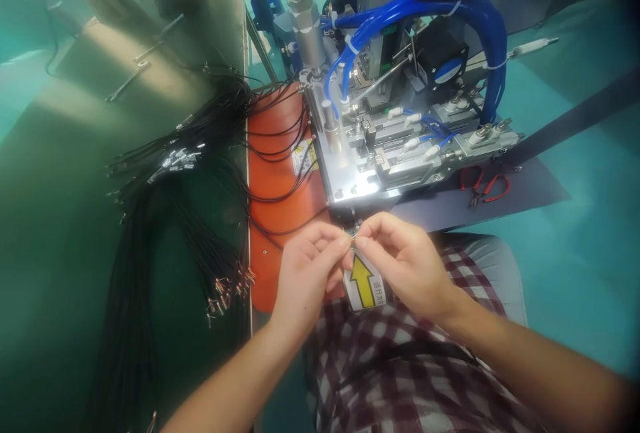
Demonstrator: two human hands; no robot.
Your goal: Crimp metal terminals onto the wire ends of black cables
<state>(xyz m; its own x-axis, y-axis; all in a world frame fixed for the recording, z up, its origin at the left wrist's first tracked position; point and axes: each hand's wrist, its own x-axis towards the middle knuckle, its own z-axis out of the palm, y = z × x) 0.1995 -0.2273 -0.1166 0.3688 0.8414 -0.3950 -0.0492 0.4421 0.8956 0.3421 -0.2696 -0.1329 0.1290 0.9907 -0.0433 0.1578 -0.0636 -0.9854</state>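
Note:
My left hand (307, 270) and my right hand (403, 260) meet at the front edge of a metal machine (380, 153), fingertips pinched together on a small metal piece (353, 236) that I cannot name. Both hands are closed in a pinch. They hover over a white label with a yellow arrow (364, 283). A thin black wire runs from under the hands to the left over the orange plate (273, 180). My lap in a checked cloth (395, 366) lies below.
A big bundle of black wires with metal ends (175, 173) drapes over the green bench on the left. Blue air hoses (450, 13) loop over the machine. Red-handled pliers (487, 188) lie on the dark mat to the right.

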